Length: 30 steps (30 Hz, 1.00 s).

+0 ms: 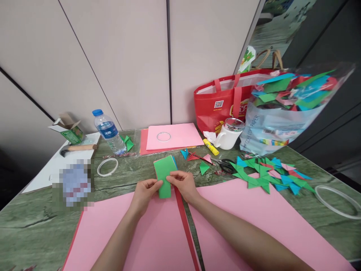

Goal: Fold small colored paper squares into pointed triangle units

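A small green paper piece is held upright between both hands, with a sliver of blue and pink showing along its edges behind. My left hand pinches its left side between thumb and fingers. On the right side, my right hand grips the same paper, thumb in front. Both hands are above large pink sheets, where a red sheet edge shows beneath. Just beyond the hands lie small folded paper pieces in green, blue, red and pink, near black-handled scissors.
Interlocked folded paper lies to the right, near a white ring. Behind stand a white mug, a red bag and a plastic bag of paper pieces. A glue stick, water bottle and hammer are also around.
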Each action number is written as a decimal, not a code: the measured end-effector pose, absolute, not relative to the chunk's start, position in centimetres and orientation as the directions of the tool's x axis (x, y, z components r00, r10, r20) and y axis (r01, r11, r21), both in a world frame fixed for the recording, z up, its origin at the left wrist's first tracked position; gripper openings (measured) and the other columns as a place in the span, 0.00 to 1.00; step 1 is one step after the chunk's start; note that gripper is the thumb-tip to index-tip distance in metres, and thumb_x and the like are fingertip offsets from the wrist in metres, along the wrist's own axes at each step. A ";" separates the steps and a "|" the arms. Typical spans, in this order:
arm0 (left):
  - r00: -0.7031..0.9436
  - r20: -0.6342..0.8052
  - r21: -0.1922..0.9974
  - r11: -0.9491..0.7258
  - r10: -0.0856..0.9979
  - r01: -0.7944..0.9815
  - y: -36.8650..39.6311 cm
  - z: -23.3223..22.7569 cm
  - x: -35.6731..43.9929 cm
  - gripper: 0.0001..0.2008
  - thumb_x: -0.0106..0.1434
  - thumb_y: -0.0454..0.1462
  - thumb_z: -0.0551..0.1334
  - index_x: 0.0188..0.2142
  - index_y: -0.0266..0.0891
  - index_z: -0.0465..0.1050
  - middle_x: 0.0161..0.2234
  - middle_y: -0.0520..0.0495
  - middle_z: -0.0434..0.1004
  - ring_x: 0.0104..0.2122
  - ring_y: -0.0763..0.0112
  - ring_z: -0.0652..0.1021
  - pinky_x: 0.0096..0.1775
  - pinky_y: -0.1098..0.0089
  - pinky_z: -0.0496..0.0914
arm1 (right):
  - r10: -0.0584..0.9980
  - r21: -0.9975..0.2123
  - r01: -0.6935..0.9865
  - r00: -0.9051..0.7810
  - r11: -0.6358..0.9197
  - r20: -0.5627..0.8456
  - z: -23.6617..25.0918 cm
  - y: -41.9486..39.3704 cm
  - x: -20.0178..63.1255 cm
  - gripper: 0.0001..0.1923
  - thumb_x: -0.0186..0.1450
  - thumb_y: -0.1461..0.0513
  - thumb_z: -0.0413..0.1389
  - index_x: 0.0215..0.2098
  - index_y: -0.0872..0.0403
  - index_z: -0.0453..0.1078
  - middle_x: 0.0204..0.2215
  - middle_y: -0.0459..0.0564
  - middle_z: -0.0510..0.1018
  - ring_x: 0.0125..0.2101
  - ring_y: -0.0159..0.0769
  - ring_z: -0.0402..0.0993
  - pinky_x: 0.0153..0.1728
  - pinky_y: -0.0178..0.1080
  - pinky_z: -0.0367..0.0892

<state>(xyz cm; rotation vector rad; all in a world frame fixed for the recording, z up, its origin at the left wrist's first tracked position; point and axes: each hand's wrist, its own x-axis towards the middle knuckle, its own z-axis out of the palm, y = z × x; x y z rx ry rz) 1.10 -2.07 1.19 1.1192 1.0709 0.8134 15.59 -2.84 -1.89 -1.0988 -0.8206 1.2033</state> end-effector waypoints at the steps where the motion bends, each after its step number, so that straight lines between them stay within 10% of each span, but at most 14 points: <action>1: 0.308 -0.261 0.961 0.277 0.915 -0.006 -2.1 1.2 1.1 0.11 0.48 0.41 0.64 0.28 0.34 0.76 0.22 0.49 0.76 0.22 0.72 0.72 0.27 0.72 0.66 | 0.977 -0.954 -0.299 0.204 0.002 -0.062 -1.9 -2.8 15.6 0.12 0.43 0.59 0.63 0.24 0.57 0.73 0.19 0.45 0.75 0.19 0.31 0.68 0.22 0.34 0.65; 30: 0.229 -0.292 0.954 0.299 0.929 0.004 -2.0 1.3 1.5 0.10 0.41 0.39 0.68 0.19 0.34 0.71 0.17 0.51 0.74 0.17 0.75 0.71 0.22 0.75 0.65 | 0.978 -0.978 -0.200 0.209 0.055 0.012 -1.7 -2.9 15.6 0.10 0.46 0.59 0.61 0.24 0.56 0.73 0.19 0.46 0.76 0.20 0.31 0.68 0.22 0.34 0.65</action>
